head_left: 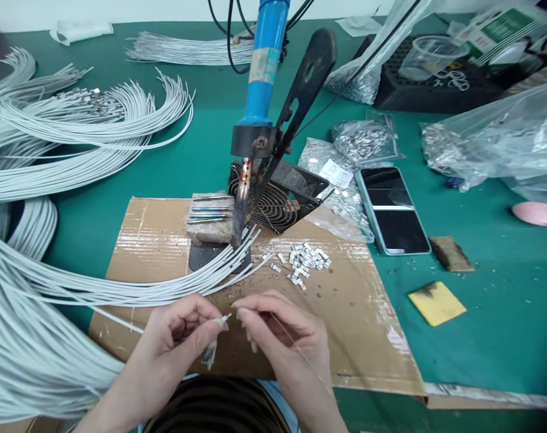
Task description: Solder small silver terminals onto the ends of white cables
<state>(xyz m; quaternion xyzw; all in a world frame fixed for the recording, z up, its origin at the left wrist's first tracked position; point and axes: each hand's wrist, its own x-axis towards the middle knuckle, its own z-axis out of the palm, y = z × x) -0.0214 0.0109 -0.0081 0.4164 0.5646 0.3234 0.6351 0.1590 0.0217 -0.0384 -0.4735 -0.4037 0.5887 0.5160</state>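
Near the front of the cardboard, my left hand (pixel 183 337) pinches a white cable end (pixel 225 319) between thumb and forefinger. Something greyish (pixel 209 355) hangs below these fingers; its kind is unclear. Just to the right, my right hand (pixel 284 343) is closed in a pinch, its fingertips a small gap from the cable end. A thin strand that looks like solder wire (pixel 300 353) runs from its fingers across the hand. Beyond both hands, a blue soldering iron (pixel 258 90) is clamped tip-down in a black stand, above a fan of white cable ends (pixel 210 273).
Small metal terminals (pixel 307 261) lie loose on the cardboard sheet (pixel 358 337). Bundles of white cable (pixel 38 337) fill the left side. A small fan (pixel 277 201) stands behind the iron. To the right are a phone (pixel 394 210), a yellow sponge (pixel 437 304) and bags of metal parts (pixel 366 139).
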